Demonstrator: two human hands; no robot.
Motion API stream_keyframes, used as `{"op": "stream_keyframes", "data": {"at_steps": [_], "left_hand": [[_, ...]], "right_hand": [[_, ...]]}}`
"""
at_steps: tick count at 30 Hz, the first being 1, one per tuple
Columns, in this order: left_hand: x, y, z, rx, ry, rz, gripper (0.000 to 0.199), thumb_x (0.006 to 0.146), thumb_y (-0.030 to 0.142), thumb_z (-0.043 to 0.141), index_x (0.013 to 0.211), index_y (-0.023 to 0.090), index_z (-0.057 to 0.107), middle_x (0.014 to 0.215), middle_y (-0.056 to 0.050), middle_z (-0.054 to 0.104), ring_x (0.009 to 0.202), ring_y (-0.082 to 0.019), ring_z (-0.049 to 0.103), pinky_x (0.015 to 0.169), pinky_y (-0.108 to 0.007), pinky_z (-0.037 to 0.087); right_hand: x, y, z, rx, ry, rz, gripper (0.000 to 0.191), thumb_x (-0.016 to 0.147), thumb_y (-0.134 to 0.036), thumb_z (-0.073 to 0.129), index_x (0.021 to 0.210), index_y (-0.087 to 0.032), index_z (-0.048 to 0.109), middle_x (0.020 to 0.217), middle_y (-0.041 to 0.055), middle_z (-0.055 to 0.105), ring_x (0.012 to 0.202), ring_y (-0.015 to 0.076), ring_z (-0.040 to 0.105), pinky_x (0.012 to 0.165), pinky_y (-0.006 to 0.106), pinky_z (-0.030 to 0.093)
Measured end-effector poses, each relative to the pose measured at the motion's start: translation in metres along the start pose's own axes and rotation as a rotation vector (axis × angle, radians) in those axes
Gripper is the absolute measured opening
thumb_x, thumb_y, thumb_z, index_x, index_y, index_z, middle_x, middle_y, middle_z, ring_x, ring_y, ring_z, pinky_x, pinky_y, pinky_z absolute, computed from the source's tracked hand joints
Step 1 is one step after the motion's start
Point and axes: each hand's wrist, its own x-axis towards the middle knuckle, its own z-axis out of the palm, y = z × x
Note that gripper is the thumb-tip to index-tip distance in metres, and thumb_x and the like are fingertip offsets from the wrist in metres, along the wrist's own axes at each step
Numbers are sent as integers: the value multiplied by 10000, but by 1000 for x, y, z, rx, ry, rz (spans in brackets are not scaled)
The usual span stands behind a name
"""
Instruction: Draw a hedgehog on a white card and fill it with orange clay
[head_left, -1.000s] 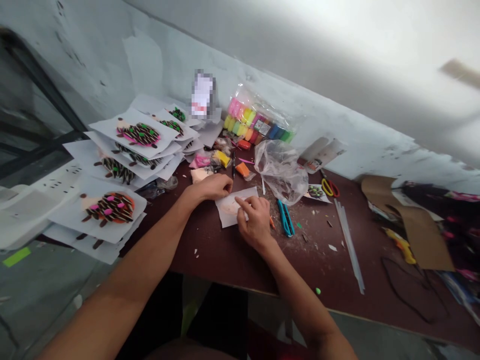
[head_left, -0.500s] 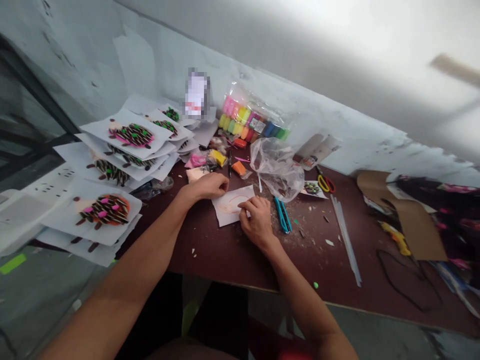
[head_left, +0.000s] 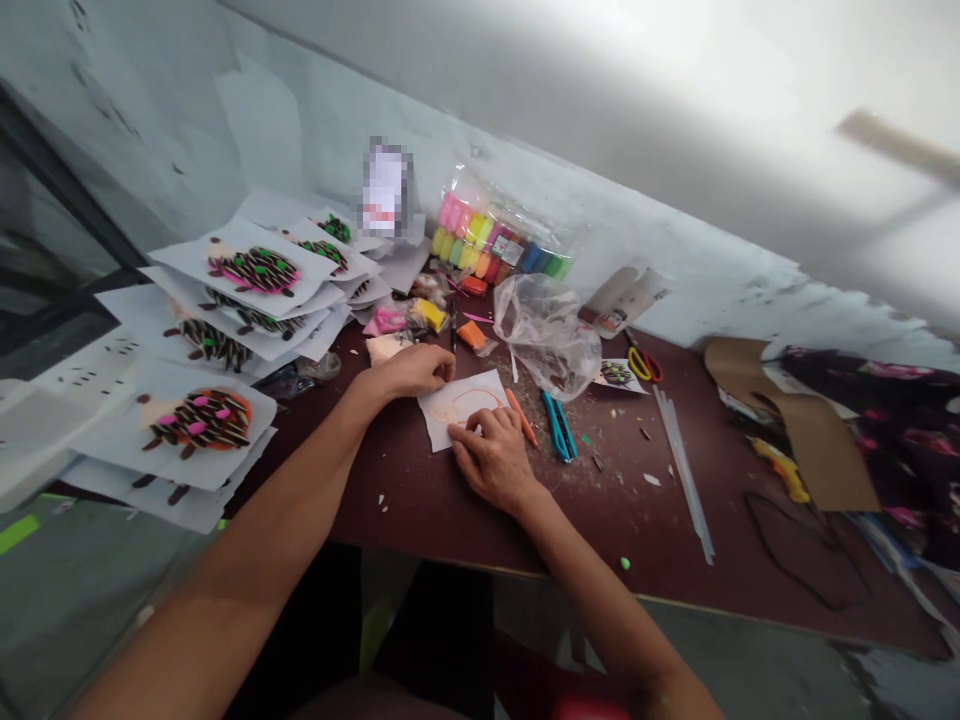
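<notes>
A small white sheet of paper point(head_left: 433, 437) lies on the dark red table, bearing a thin orange outline point(head_left: 480, 391) in a rounded shape. My left hand point(head_left: 420, 370) rests at the sheet's upper left corner, fingers curled in; what they may hold is hidden. Over the sheet's lower right part, my right hand point(head_left: 496, 455) lies palm down, its bent fingers apart and touching the paper by the outline. Just right of that hand is a slim orange tool point(head_left: 523, 418). A teal cutter point(head_left: 558, 425) lies beyond it.
Stacked sheets with clay hedgehogs point(head_left: 259, 270) stand at left beside a white power strip point(head_left: 82, 390). Behind are a pack of coloured clay point(head_left: 510, 240) and a clear plastic bag point(head_left: 547, 330). Scissors point(head_left: 643, 365), glue sticks point(head_left: 684, 470) and a yellow glue gun point(head_left: 781, 468) lie at right.
My right hand has shifted left and down across the sheet, and the orange tool beside it now shows. My left hand has stayed at the corner. The view has moved slightly.
</notes>
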Motion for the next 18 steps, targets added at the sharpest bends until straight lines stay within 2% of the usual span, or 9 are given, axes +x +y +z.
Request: {"op": "stream_keyframes", "data": {"at_steps": [7,13,18], "left_hand": [[2,-2,1,23,7,6,238,735,114,555,890,184,720,867,-32,738,765,-168,633,654,-241,409],[2,-2,1,32,2,12,241,744,104,552,892,181,726,877,-29,742,783,-175,643,659,-239,418],[-1,-1,-4,-5,-52,36,275,729,74,551,921,165,725,885,-28,736,750,-162,632,659,-229,429]], "right_hand": [[0,-2,-1,11,21,-6,267,999,-327,529,1168,-265,727,1016,57,622,932,210,481,944,393,328],[8,-8,-2,-20,-66,-39,323,1013,-423,509,1204,-266,718,1114,93,597,1006,245,463,975,425,301],[7,-12,-2,1,-105,7,364,1004,-469,523,1229,-249,704,1101,90,596,1004,246,451,979,420,298]]}}
